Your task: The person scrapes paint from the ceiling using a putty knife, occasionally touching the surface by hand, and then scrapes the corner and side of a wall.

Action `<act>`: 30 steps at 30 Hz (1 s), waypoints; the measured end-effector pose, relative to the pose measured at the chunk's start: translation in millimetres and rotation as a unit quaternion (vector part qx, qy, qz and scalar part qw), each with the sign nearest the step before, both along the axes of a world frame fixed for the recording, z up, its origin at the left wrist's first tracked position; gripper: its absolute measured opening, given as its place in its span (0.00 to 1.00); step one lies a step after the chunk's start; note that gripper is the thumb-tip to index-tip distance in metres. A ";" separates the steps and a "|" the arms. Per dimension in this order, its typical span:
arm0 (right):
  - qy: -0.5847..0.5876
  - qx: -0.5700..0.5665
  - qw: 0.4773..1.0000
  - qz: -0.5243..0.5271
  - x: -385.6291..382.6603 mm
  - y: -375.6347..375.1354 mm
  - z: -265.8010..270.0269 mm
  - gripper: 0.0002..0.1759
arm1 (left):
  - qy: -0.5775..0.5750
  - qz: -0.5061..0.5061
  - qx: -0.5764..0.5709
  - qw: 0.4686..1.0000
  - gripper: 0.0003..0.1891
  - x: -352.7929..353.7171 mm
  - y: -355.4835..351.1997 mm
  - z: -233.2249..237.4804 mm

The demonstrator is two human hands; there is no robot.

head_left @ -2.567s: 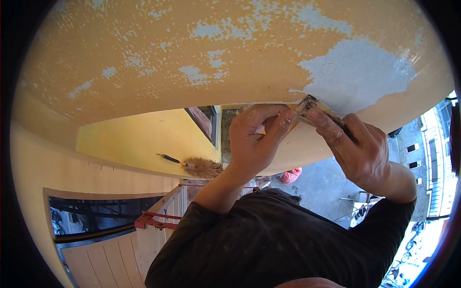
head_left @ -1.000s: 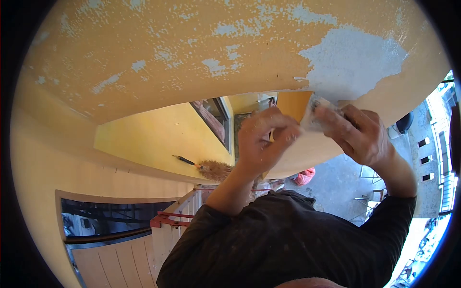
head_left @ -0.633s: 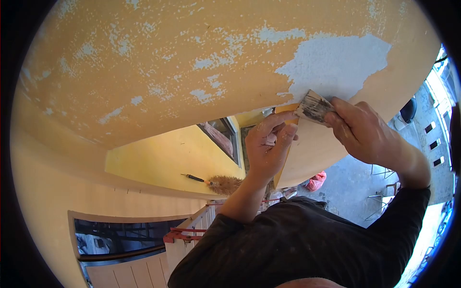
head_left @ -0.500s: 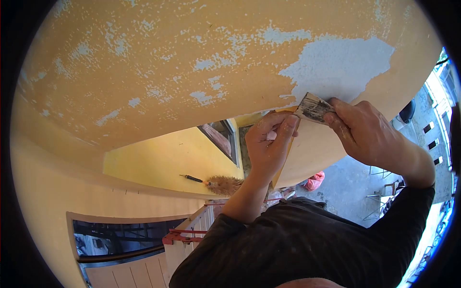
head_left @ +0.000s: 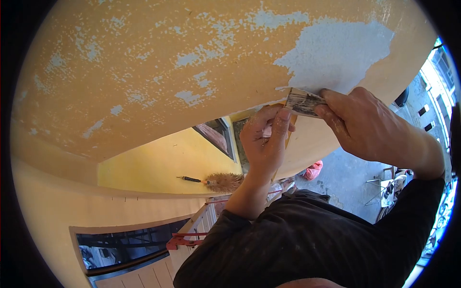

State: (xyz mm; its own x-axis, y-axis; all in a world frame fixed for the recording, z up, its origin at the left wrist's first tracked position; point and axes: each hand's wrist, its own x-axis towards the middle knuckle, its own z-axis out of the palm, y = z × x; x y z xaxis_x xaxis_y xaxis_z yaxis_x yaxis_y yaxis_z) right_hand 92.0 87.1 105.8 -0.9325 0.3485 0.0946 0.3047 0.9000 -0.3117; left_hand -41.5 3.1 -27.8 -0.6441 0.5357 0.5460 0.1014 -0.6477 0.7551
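My right hand (head_left: 367, 125) is closed around a putty knife (head_left: 303, 102), thumb on one face and fingers on the other. Its wide blade, smeared white and dark, meets the lower border of a bare grey-white patch (head_left: 336, 53) in the yellow painted surface (head_left: 240, 79). Just below and left of the blade, my left hand (head_left: 264, 141) is raised with curled fingers and the thumb close to them. Pale flecks dot its skin. Its fingertips are by the surface's edge; whatever they grip, if anything, is hidden.
A feather duster (head_left: 224, 182) with a black handle lies on the yellow ledge at left. Below are a red metal bracket (head_left: 185, 240) and a window (head_left: 129, 245). A pink bag (head_left: 313, 170) rests on the grey floor (head_left: 343, 180) far below.
The putty knife and my right hand have shifted slightly left and up in view, and the blade lies flatter. My left hand stays close beside it. The whole view has shifted a little.
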 end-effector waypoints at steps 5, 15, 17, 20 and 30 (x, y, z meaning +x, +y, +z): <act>-0.012 0.012 1.000 -0.002 -0.2 -0.2 -1.1 0.11 | -0.031 0.010 0.004 0.999 0.07 4.7 -0.6 5.7; -0.020 0.088 0.996 -0.016 5.5 -2.0 0.6 0.16 | 0.025 0.000 -0.064 0.998 0.09 3.3 -2.6 4.7; -0.041 0.070 0.996 -0.025 4.9 -1.5 3.5 0.16 | 0.024 -0.005 -0.048 0.999 0.08 4.1 0.2 2.5; -0.144 0.003 0.986 -0.087 0.2 -7.0 17.2 0.13 | 0.008 -0.011 -0.033 0.999 0.08 5.7 0.2 1.7; -0.171 -0.007 0.981 -0.088 -3.9 -7.3 21.2 0.13 | 0.003 0.001 -0.017 1.000 0.07 6.8 3.2 1.2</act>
